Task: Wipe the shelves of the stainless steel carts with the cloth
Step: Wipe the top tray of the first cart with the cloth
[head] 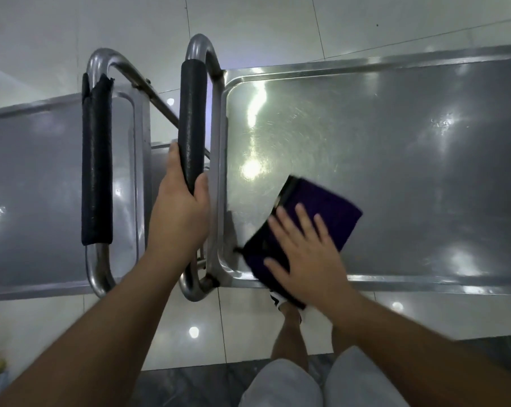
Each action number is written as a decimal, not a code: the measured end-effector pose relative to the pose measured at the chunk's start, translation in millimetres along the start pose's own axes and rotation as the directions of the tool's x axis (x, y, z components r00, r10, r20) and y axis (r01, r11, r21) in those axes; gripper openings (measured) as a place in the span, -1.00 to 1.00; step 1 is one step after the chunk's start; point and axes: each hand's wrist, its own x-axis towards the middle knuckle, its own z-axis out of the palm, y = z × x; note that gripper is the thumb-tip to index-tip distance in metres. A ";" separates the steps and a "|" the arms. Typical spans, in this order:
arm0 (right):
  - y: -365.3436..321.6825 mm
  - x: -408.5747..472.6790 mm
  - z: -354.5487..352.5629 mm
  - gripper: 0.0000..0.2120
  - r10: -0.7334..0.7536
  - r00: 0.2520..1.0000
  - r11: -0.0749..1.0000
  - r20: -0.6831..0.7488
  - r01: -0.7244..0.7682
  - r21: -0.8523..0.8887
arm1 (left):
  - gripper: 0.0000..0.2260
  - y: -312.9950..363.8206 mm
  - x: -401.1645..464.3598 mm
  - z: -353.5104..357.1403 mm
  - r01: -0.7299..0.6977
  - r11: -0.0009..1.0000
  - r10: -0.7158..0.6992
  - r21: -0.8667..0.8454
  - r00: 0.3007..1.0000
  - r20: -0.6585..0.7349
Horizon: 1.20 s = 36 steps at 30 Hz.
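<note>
Between two stainless steel carts parked handle to handle on a pale tiled floor [248, 22], a person bends over the top shelf [395, 142] of the right-hand cart. Their left hand [180, 212] is curled around the black foam grip of that cart's handle [193, 124], steadying it. Their right hand [302, 254] lies flat, fingers spread, on a dark purple cloth [324, 212], pressing it against the shelf's near left corner. Part of the cloth hangs over the shelf's front rim. The left-hand cart [37, 186] stands just beside, its own foam grip [97, 165] torn at the top, its shelf untouched by either hand. Bright ceiling reflections and faint swirl marks cover the steel. Most of the right shelf appears still to be wiped. The risk from here is the overhanging cloth slipping off the rim under a flat, unclamped palm, or the cart rolling if the steadying hold loosens.
</note>
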 end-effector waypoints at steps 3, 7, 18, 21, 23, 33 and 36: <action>-0.1 -50.2 20.5 -0.34 -0.131 0.991 0.991 0.020 0.132 -0.020 | -0.43 0.6 -1.9 -0.4 -0.002 1.000 0.002 0.012 1.000 0.003; 38.6 -60.3 10.0 -0.39 -0.126 0.992 0.992 0.017 0.127 -0.030 | -0.46 3.5 -5.9 -3.5 -0.019 0.999 0.018 0.031 1.000 0.012; 217.7 73.6 -84.2 -0.35 0.470 0.876 0.882 -0.104 -0.469 0.039 | -0.49 16.3 -7.5 -5.7 -0.078 0.997 0.078 0.021 0.997 0.005; 206.0 52.4 -72.5 -0.35 0.375 0.921 0.926 -0.103 -0.378 -0.001 | -0.48 14.4 -7.4 -5.3 -0.074 0.996 0.075 0.040 0.997 -0.017; 187.7 4.0 -56.2 -0.34 0.264 0.963 0.963 -0.059 -0.267 -0.039 | -0.48 14.0 -6.3 -5.6 -0.077 0.995 0.079 0.062 0.996 -0.031; 175.8 -118.5 -23.2 -0.38 0.000 0.997 0.996 0.083 0.007 -0.085 | -0.42 14.7 -7.2 -7.5 -0.019 0.993 0.018 0.117 1.000 0.006; 204.4 -56.2 -42.4 -0.36 0.156 0.988 0.984 -0.019 -0.157 -0.078 | -0.42 12.7 -4.6 -5.8 -0.031 0.994 0.032 0.103 0.999 -0.010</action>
